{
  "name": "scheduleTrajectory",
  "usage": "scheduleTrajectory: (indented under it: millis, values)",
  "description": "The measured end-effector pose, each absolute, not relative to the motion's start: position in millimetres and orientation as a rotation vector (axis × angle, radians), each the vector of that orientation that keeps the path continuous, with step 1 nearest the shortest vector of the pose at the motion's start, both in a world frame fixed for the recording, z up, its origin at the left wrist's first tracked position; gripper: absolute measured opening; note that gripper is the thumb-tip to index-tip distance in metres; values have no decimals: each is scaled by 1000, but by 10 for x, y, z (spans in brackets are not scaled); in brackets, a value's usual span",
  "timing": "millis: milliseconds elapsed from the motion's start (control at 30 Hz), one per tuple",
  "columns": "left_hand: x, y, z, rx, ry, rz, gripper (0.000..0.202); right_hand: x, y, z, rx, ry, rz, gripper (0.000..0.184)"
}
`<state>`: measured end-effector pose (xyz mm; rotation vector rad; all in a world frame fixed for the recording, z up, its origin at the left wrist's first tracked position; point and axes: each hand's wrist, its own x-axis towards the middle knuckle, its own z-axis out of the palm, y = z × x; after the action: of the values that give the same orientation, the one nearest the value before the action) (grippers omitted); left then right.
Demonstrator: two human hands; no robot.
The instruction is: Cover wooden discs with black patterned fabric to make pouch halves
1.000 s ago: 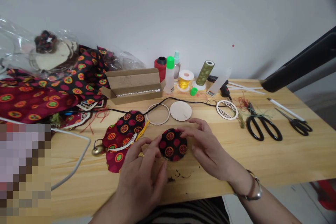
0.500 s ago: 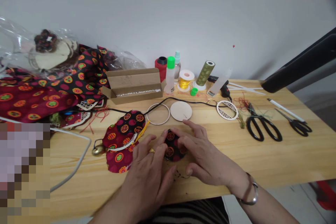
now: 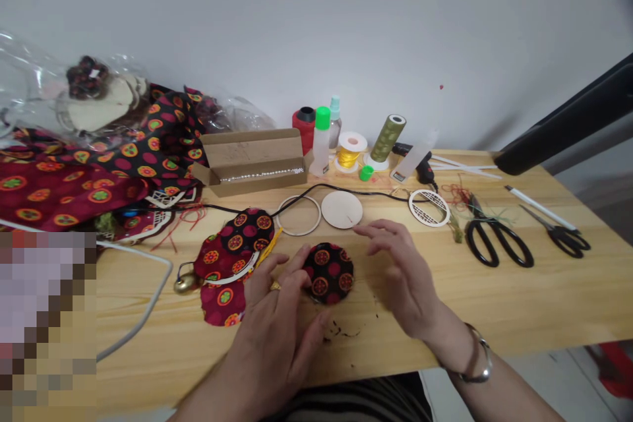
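A round disc covered in dark patterned fabric (image 3: pixel 330 273) lies flat on the wooden table in front of me. My left hand (image 3: pixel 284 313) rests at its left edge, fingertips touching the rim and thumb spread away, not gripping it. My right hand (image 3: pixel 408 277) is off to the right of the disc, apart from it, fingers loosely stretched and holding nothing. Just beyond the right fingertips lies a plain white disc (image 3: pixel 341 209), beside a thin white ring (image 3: pixel 299 215). To the left, a maroon and black fabric piece (image 3: pixel 232 257) has a brass bell (image 3: pixel 186 282) on it.
Large scissors (image 3: pixel 497 237), smaller scissors (image 3: pixel 564 237) and a lattice disc (image 3: pixel 429 208) lie to the right. Behind stand a cardboard box (image 3: pixel 254 158), a green-capped bottle (image 3: pixel 321 145) and a yellow thread spool (image 3: pixel 349 155). A black cord (image 3: pixel 346 187) crosses the table. Patterned cloth (image 3: pixel 163 125) is heaped left.
My right hand has lifted off the fabric-covered disc and moved right, uncovering it. My left hand has stayed at the disc's left edge.
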<state>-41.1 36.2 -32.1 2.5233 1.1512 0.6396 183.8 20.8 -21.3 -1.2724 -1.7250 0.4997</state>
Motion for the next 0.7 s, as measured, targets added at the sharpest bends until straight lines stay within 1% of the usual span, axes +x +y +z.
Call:
scheduleTrajectory:
  millis: [67, 133, 267, 433, 567, 700]
  values:
    - [-411, 360, -320, 2494, 1195, 732, 29, 1854, 224, -265, -1316, -1527, 430, 33]
    - [-404, 361, -322, 2474, 1229, 789, 28, 1858, 237, -284, -1333, -1498, 449, 33]
    - [-396, 366, -327, 2483, 1237, 753, 43, 1837, 235, -203, -1311, -1747, 614, 36]
    - [-415, 365, -340, 2460, 1231, 701, 48, 1815, 241, -104, -1269, -1961, 715, 39]
    - [-423, 355, -343, 2450, 1241, 721, 48, 1827, 254, -126, -1283, -1976, 717, 25]
    - [-420, 356, -324, 2427, 1242, 728, 50, 1744, 137, 9, -1224, -1712, 684, 13]
